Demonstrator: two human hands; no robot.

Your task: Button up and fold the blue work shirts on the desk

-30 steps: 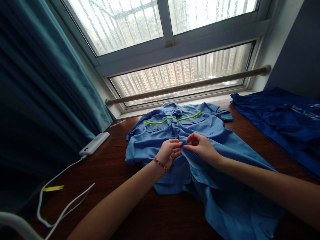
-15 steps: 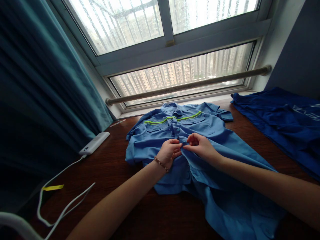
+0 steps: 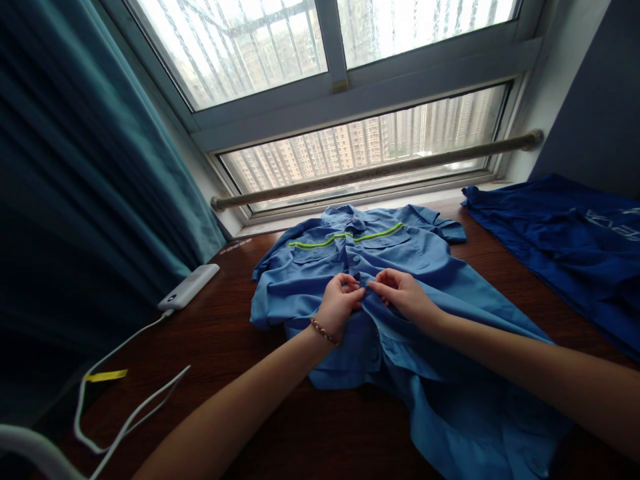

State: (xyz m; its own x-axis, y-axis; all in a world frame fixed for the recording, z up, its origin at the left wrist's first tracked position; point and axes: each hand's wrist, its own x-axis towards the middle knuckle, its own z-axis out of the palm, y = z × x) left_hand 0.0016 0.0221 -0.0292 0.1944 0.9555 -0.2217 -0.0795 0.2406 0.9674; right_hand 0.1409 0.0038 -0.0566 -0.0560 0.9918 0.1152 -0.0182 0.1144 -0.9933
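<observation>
A light blue work shirt (image 3: 430,247) with a yellow-green stripe (image 3: 320,243) across its chest lies front up on the table, collar toward the window. Midway down its button front, my left hand (image 3: 340,301) pinches the fabric edge, a braided bracelet (image 3: 324,331) on the wrist. Right beside it, my right hand (image 3: 403,293) is closed on the other side of the front placket, thumb and forefinger together. One button (image 3: 357,258) shows just above my fingers. What lies between the fingertips is mostly hidden. The shirt's lower right part spreads toward me in loose folds.
Dark blue cloth with white lettering (image 3: 560,233) lies at the right. On the left are a white power bank (image 3: 190,287), its white cable (image 3: 115,347) and a yellow tag (image 3: 107,376). A metal rail (image 3: 375,171) crosses the window behind, and a teal curtain (image 3: 100,147) hangs at left.
My left hand has turned over and moved slightly up, from open fingers under the cloth to a pinch on the placket. My right fingers have shifted a little and closed in.
</observation>
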